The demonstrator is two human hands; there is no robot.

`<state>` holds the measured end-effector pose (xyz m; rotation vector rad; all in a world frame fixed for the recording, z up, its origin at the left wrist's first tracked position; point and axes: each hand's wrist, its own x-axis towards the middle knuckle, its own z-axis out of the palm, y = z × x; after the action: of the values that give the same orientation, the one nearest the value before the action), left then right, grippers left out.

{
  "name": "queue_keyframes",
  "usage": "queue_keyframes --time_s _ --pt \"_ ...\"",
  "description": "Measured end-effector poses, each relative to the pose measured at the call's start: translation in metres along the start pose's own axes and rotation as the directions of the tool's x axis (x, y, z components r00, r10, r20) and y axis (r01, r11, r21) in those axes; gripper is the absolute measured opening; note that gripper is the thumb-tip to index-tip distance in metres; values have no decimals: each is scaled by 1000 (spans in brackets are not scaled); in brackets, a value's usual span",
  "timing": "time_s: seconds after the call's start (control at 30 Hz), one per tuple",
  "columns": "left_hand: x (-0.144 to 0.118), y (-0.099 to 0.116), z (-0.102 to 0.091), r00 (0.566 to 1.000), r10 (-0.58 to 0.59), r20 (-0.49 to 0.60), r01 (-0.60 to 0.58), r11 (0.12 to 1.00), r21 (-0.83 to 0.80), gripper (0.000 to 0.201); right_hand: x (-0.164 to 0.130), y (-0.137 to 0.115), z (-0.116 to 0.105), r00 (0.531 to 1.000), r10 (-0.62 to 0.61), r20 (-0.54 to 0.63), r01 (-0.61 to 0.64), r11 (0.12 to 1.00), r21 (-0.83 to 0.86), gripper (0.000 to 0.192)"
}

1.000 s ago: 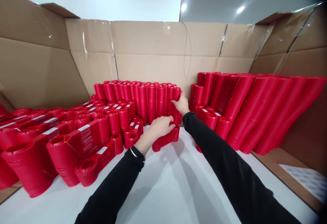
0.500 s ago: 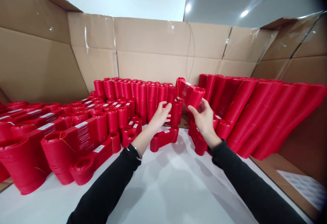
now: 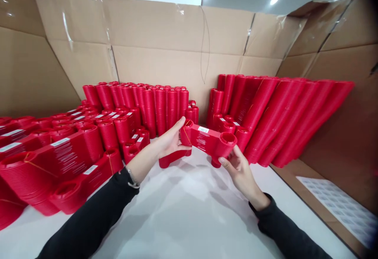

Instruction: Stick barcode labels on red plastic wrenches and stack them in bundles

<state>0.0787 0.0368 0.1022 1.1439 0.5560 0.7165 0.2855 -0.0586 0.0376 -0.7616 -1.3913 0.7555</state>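
- White table (image 3: 189, 219): bare in front of you, both black sleeves reaching across it.
- Your right hand (image 3: 240, 170) cups the red two-ring bundle (image 3: 208, 142) from beneath its right ring, fingers curled shut on it, taking the weight.
- Your left hand (image 3: 169, 140) pinches the bundle's left ring, thumb over, steadying it level above the table with the white label up.
- Another bundle (image 3: 173, 158) lies on the table just behind.
- Left stacks (image 3: 88, 140) lie flat; rear row (image 3: 147, 103) stands upright; right stacks (image 3: 280, 117) lean against the cardboard wall (image 3: 165, 42).
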Motion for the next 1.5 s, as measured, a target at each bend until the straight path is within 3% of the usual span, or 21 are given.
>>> queue_keyframes --time_s 0.17,0.27,0.37,0.5,0.63,0.8,0.97,1.3,1.4,1.5 --pt "-15 -38 12 1000 -10 21 14 984 -177 45 -9 -1 -9 995 15 -101 -8 998 63 44" --pt "-28 -71 19 986 -100 136 136 949 -286 48 -7 -3 -10 970 -18 -243 33 998 59 39" --pt "-41 -98 28 929 -205 309 310 885 -346 59 -3 -5 -10 927 30 -374 4 996 90 31" --pt "-53 -119 44 864 -199 463 414 805 -426 65 1 -5 -5 852 247 -462 -117 950 290 38" --pt "-59 -124 51 843 -162 513 444 748 -493 73 -5 -6 6 856 413 -312 -235 847 478 45" --pt "-57 -126 41 904 -72 422 325 757 -567 73 -16 -5 16 907 421 -6 -367 798 478 32" --pt "-55 -130 31 937 -47 346 248 787 -565 67 -22 -3 15 899 415 136 -433 803 410 21" --pt "-55 -129 30 962 -21 272 162 846 -508 68 -31 -5 15 880 379 284 -458 836 302 21" --pt "-55 -128 31 957 -34 286 178 850 -495 67 -29 -9 14 893 380 242 -443 840 314 21" --pt "-55 -127 32 952 -36 305 186 857 -480 65 -27 -11 11 932 349 94 -357 850 387 22"
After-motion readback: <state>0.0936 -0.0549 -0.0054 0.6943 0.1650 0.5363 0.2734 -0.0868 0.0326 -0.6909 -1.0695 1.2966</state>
